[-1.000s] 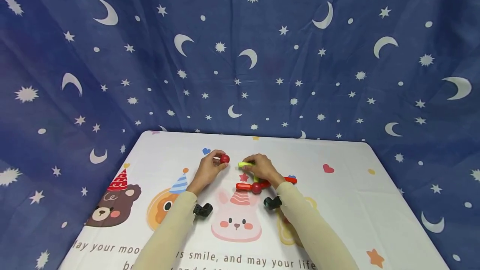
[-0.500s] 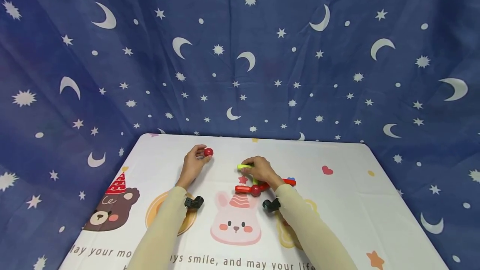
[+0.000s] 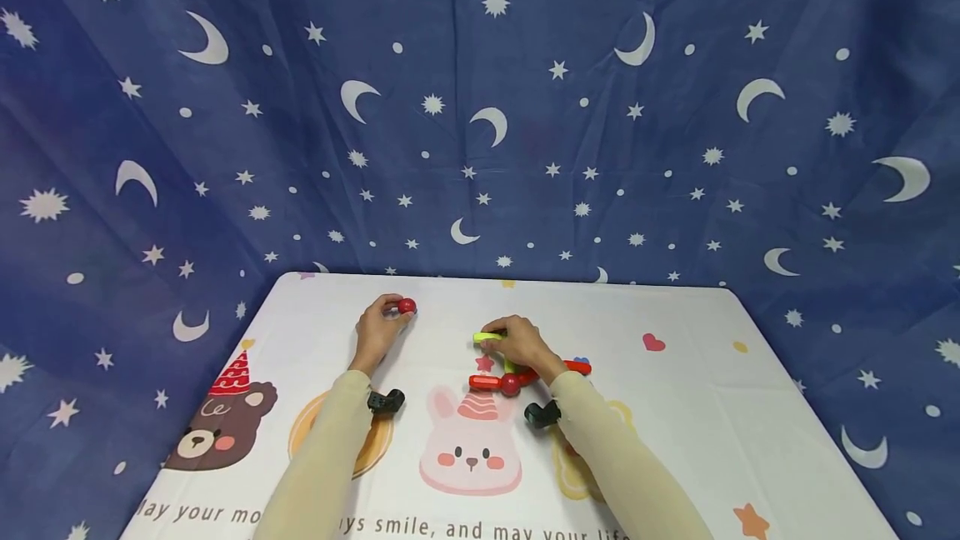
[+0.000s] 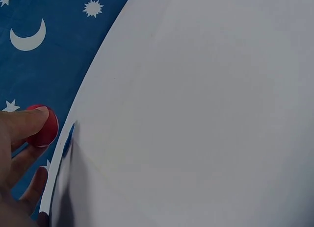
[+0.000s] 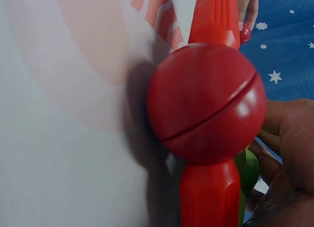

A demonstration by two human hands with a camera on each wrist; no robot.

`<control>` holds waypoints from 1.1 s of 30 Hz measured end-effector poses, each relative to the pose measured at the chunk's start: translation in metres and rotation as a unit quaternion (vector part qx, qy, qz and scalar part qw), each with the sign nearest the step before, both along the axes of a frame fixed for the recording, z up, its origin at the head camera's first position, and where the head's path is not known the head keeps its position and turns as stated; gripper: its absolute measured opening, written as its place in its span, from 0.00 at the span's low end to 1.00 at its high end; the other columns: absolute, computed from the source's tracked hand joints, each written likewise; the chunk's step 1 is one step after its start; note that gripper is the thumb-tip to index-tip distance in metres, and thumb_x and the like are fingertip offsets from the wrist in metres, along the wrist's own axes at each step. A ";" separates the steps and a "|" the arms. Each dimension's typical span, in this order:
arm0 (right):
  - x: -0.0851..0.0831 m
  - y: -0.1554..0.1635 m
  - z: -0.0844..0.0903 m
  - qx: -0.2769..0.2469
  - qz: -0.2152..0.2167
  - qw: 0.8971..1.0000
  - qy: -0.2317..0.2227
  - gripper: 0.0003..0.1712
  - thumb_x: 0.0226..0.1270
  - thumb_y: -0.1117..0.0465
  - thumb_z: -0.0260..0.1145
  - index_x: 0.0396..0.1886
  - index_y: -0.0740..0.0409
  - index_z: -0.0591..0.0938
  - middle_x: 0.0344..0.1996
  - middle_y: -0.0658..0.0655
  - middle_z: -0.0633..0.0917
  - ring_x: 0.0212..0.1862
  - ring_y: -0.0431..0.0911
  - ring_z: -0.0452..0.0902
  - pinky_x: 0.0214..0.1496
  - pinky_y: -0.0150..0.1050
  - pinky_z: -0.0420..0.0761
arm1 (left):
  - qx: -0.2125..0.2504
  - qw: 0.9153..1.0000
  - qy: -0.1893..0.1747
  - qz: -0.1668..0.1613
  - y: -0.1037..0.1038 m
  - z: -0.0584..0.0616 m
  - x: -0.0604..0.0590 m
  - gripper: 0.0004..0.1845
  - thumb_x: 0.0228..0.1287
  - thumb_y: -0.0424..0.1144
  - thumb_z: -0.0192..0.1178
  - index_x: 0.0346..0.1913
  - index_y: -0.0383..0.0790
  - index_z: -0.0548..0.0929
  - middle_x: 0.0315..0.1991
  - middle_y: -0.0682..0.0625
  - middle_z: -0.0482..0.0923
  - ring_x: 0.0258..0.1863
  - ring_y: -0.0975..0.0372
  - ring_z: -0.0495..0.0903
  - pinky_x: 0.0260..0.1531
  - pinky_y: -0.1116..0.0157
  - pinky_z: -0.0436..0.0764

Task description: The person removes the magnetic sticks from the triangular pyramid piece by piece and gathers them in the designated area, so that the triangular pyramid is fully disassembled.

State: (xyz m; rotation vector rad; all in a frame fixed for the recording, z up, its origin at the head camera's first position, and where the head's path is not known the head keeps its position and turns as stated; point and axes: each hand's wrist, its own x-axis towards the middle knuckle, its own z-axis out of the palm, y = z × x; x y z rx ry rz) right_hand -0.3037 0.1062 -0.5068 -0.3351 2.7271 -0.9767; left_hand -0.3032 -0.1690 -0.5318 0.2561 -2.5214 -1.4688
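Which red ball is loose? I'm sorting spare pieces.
The red ball pinched by the left hand; the other ball joins red rods.

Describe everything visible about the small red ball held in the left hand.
The small red ball is round, glossy and plain red, plastic by its look. The left hand pinches it between fingertips and thumb near the far left part of the white printed tablecloth. Whether it touches the cloth cannot be told. It sits apart from the red rod-and-ball piece under the right hand; nothing else touches it.
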 end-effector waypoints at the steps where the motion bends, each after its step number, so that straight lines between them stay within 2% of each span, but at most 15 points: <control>1: 0.001 0.000 -0.001 0.001 0.001 1.000 0.002 0.16 0.61 0.52 0.73 0.49 0.46 0.88 0.50 0.52 0.86 0.49 0.48 0.75 0.57 0.47 0.76 | -0.002 1.000 -0.001 -0.002 0.000 -0.001 0.000 0.22 0.61 0.40 0.68 0.57 0.41 0.79 0.56 0.39 0.82 0.64 0.48 0.72 0.70 0.46 0.53; 4: 0.001 0.000 -0.002 -0.001 0.003 1.000 0.005 0.16 0.61 0.52 0.73 0.49 0.46 0.88 0.50 0.52 0.86 0.49 0.48 0.75 0.58 0.47 0.76 | -0.011 1.000 0.005 -0.001 0.001 -0.003 -0.001 0.22 0.60 0.40 0.69 0.56 0.40 0.79 0.54 0.39 0.82 0.63 0.48 0.74 0.70 0.46 0.50; 11: 0.002 0.001 -0.003 0.001 0.007 1.000 0.004 0.17 0.61 0.51 0.72 0.50 0.46 0.87 0.52 0.54 0.86 0.51 0.49 0.75 0.59 0.48 0.76 | -0.022 1.000 0.012 -0.001 0.001 -0.007 -0.001 0.20 0.58 0.38 0.70 0.54 0.39 0.81 0.50 0.39 0.84 0.60 0.48 0.76 0.69 0.48 0.51; 18: 0.000 0.003 -0.003 -0.006 -0.005 1.000 -0.008 0.17 0.60 0.51 0.73 0.50 0.46 0.87 0.52 0.53 0.85 0.50 0.49 0.74 0.57 0.47 0.76 | -0.013 1.000 0.000 -0.017 0.001 -0.005 -0.001 0.24 0.60 0.39 0.69 0.58 0.38 0.77 0.56 0.38 0.81 0.63 0.48 0.73 0.71 0.47 0.49; 23: 0.000 0.004 -0.003 -0.012 -0.002 1.000 -0.010 0.17 0.60 0.51 0.73 0.50 0.45 0.87 0.53 0.53 0.85 0.51 0.49 0.74 0.58 0.47 0.76 | 0.000 1.000 -0.016 -0.017 -0.003 -0.002 0.004 0.26 0.61 0.40 0.68 0.61 0.37 0.75 0.60 0.37 0.76 0.64 0.48 0.73 0.71 0.49 0.58; 27: 0.000 0.005 -0.001 -0.025 0.000 1.000 0.000 0.17 0.60 0.53 0.73 0.49 0.47 0.87 0.51 0.53 0.85 0.53 0.50 0.75 0.63 0.49 0.74 | 0.008 1.000 -0.007 -0.020 -0.005 0.000 0.007 0.26 0.61 0.39 0.68 0.61 0.36 0.75 0.61 0.36 0.75 0.63 0.47 0.73 0.66 0.51 0.68; 33: 0.002 0.010 0.003 -0.032 -0.001 0.999 0.016 0.15 0.62 0.54 0.72 0.48 0.46 0.87 0.49 0.52 0.86 0.53 0.50 0.75 0.62 0.49 0.75 | 0.002 1.000 0.011 -0.025 -0.005 0.003 0.016 0.24 0.62 0.39 0.68 0.60 0.37 0.76 0.61 0.36 0.72 0.63 0.46 0.71 0.65 0.48 0.68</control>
